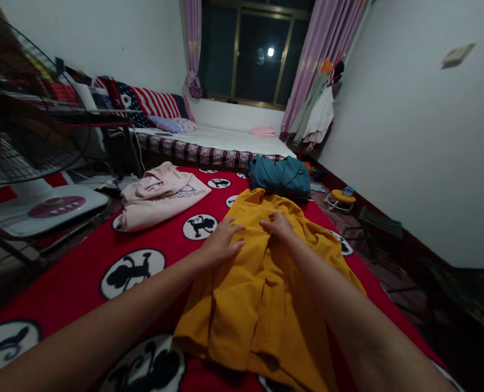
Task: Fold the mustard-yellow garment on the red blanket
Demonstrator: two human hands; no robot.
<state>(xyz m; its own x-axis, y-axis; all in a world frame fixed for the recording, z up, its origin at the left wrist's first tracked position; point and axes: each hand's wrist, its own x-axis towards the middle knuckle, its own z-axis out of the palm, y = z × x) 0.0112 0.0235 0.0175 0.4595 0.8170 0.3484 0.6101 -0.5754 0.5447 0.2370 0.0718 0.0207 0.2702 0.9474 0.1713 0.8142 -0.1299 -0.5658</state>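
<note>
Red bedspread (82,272) with black-and-white round cartoon prints, filled near and middle of scene. Far behind it, second bed (225,139) with white sheet and patterned edge, under dark window (253,51) with purple curtains (327,49). Big standing fan (29,136) at far left, its pale base with pink buttons beside bedspread's left edge.

Yellow garment (262,294) lay spread on bedspread, centre to near right, creased lengthwise, far end bunched up, near hem reaching almost to bottom edge. Pink folded garment (160,196) with printed lettering lay to far left of yellow one, well apart. Teal bundled garment (282,177) sat just beyond yellow garment's far end, near foot of second bed. Clothes (315,109) hung at right wall by curtain. Small yellow stool (339,197) and dark green stool (378,226) on floor at right.

Left hand (219,245) pressed flat, palm down, fingers spread, on yellow garment's left part near far end. Right hand (278,224) palm down on same cloth, slightly farther, fingers curled a bit onto fabric; could not tell whether pinching a fold. Hands near each other, fingertips almost meeting, not touching. Both forearms stretched in from near edge, right one lying over yellow cloth.
</note>
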